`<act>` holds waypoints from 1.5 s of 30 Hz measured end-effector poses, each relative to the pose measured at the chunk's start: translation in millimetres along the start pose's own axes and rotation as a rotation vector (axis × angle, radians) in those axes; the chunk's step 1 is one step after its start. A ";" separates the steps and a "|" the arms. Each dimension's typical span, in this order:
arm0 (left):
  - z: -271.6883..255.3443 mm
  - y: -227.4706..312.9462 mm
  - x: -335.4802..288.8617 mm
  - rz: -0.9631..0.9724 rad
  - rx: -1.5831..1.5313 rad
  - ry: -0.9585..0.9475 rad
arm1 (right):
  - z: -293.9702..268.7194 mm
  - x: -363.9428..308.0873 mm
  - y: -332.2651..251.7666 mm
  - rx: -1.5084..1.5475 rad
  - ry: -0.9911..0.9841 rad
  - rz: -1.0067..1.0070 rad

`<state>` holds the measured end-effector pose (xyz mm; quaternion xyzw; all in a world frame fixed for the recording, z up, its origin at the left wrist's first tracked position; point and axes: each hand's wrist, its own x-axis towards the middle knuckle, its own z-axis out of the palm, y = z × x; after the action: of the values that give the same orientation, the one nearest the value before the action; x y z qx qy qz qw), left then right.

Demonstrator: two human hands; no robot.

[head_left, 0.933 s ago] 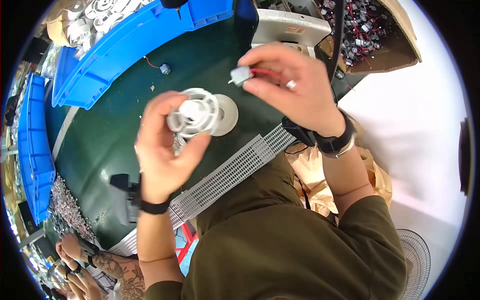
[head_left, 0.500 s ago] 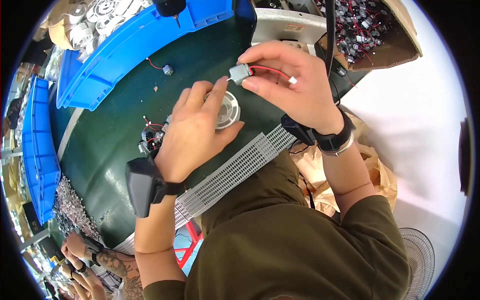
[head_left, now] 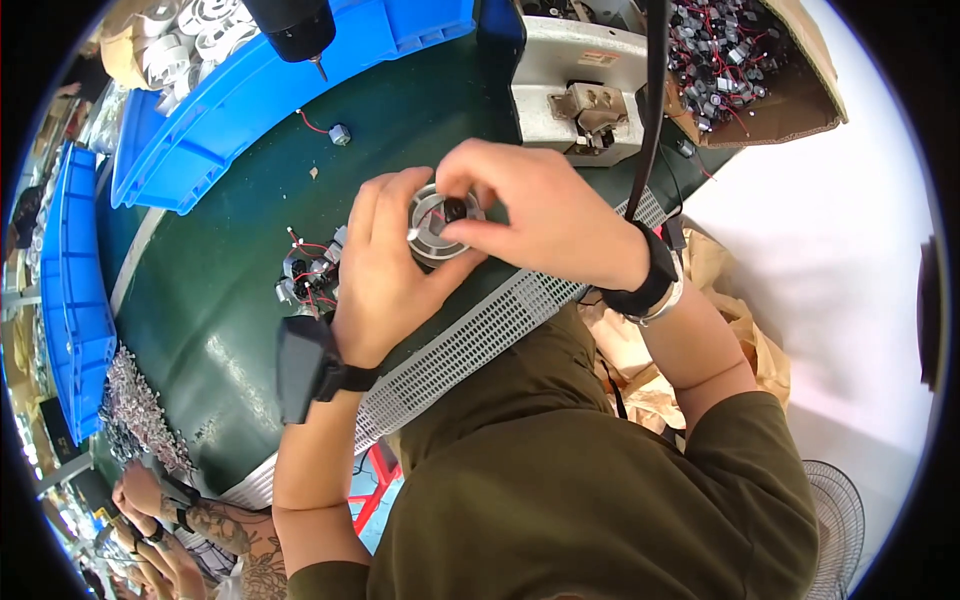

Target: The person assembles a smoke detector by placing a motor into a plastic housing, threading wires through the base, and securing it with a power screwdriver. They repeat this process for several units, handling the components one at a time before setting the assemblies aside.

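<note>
My left hand [head_left: 375, 285] wraps its fingers and thumb around a round, pale plastic housing [head_left: 430, 252] above the green work surface. My right hand [head_left: 560, 215] pinches a small electric motor [head_left: 455, 209] with its black end up, over the middle of the housing. Most of the motor is hidden by the fingers and the housing, so how deep it sits cannot be seen. Its red wire lies across the housing, and a white plug [head_left: 413, 234] rests by the left rim near my left fingers.
Left of my left hand is a heap of wired motors [head_left: 305, 272]; a single motor [head_left: 340, 134] lies farther off. A black power screwdriver [head_left: 295, 30] hangs before a blue bin [head_left: 250, 105]. Right: metal fixture [head_left: 570, 75], cardboard box [head_left: 800, 125] of motors. Lower left: another person's arm [head_left: 225, 525].
My right hand has moved left and down, bringing the motor from beside the housing to over its middle, and has turned it black end up. My left hand keeps its hold on the housing.
</note>
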<state>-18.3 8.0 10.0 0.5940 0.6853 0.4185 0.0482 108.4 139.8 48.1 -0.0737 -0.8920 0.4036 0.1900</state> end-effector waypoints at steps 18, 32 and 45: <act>9.4 -12.6 -7.0 0.044 -0.192 0.142 | 6.0 14.1 -10.1 -0.317 -0.183 -0.093; -0.4 -1.7 -4.8 0.020 -0.001 0.087 | -31.6 23.7 -18.4 0.211 -0.111 0.038; -8.0 -4.8 3.9 0.004 -0.148 -0.018 | -41.0 37.9 -7.2 -0.160 -0.334 -0.278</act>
<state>-27.6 7.5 13.8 0.5941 0.6507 0.4627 0.0972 90.1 174.2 88.8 0.1029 -0.9417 0.3084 0.0870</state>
